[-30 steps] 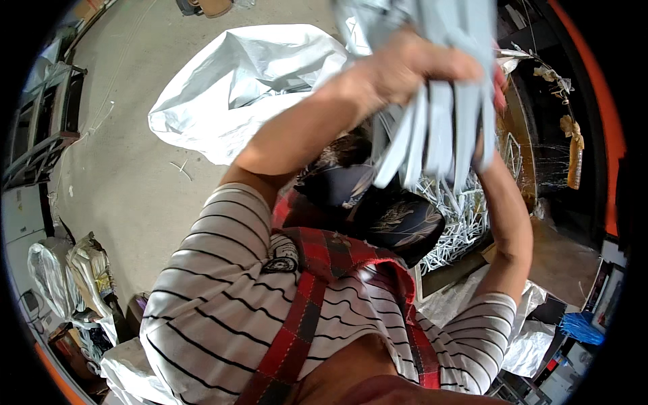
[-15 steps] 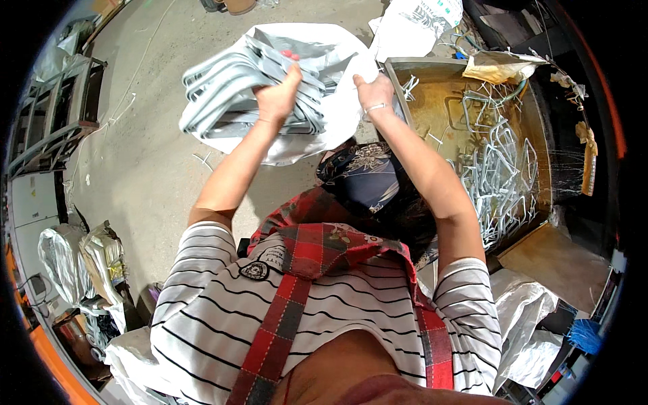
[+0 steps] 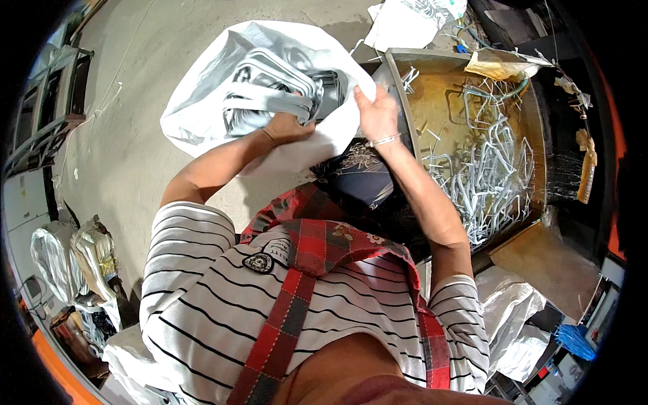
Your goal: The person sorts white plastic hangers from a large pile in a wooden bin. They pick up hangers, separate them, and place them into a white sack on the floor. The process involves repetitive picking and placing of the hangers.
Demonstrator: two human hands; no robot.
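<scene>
At eleven o'clock, the white sack stands open on the floor, with the bundle of grey hoops now down inside its mouth; half a second ago the bundle jutted over the sack's rim toward ten o'clock. The left hand stays closed around the bundle, its fingers partly hidden. At one o'clock, the right hand still pinches the sack's rim, beside the metal tray of loose wire pieces at two o'clock.

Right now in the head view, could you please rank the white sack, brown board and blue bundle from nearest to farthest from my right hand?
1. White sack, gripped by the right hand.
2. Brown board, lower right.
3. Blue bundle, farther lower right.
</scene>
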